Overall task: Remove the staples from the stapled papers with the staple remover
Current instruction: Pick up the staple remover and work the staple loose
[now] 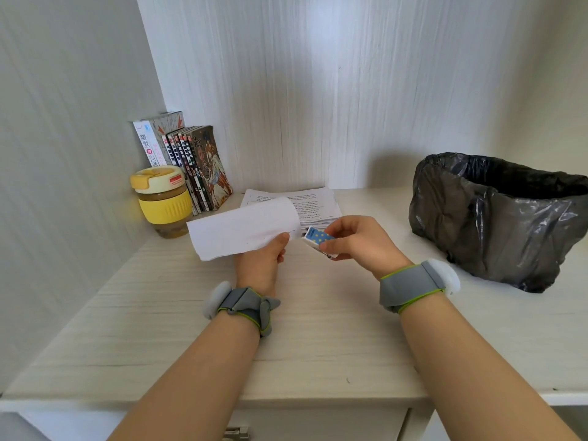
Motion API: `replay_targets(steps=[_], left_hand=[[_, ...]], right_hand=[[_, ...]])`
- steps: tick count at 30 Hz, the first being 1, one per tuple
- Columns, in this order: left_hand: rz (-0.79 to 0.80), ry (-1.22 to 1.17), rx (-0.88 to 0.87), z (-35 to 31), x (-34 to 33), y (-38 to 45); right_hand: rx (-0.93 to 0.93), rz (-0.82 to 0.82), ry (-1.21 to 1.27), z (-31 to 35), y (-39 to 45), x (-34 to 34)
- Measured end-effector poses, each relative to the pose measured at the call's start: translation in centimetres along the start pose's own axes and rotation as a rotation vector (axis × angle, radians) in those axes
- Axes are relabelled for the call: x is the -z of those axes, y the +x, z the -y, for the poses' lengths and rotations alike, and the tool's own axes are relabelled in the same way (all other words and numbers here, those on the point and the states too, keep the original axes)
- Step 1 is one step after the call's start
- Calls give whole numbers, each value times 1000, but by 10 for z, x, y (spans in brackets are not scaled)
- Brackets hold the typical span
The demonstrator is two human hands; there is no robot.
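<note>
Right hand (359, 241) pinches staple remover (318, 238), long axis pointing up-left at papers (245, 229).

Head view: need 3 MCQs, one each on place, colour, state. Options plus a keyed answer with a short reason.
1. Where does the bin lined with a black bag stand on the desk?
A. at the right
B. in the left corner
C. in front of the books

2. What colour is the band round the cup?
A. red
B. yellow
C. green

3. What is the left hand doing?
A. lying flat on the desk
B. holding the folded-back papers
C. gripping the cup

Answers:
1 A: the bin stands at the right edge of the view, far from the books on the left.
2 B: its band and lid tab are yellow.
3 B: thumb and fingers pinch the papers, while the right hand holds the blue dotted staple remover at their edge.
</note>
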State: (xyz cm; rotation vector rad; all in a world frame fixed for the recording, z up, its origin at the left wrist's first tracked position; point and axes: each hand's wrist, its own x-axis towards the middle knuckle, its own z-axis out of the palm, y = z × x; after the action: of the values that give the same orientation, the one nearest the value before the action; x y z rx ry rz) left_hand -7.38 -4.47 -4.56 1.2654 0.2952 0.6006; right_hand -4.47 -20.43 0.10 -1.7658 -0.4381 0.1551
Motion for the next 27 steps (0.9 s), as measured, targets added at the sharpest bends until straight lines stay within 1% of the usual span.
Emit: replay_targets(steps=[3,19,27], left_hand=[[15,12,-8,-1,0,-1],[33,64,-47,-9,-3,-10],[30,-54,-24,-11,-7,-12]], right_hand=[[13,38,-48,-3,0,-8],[11,-5,-28,-4,1,-15],[9,-21,-10,-4,2,-14]])
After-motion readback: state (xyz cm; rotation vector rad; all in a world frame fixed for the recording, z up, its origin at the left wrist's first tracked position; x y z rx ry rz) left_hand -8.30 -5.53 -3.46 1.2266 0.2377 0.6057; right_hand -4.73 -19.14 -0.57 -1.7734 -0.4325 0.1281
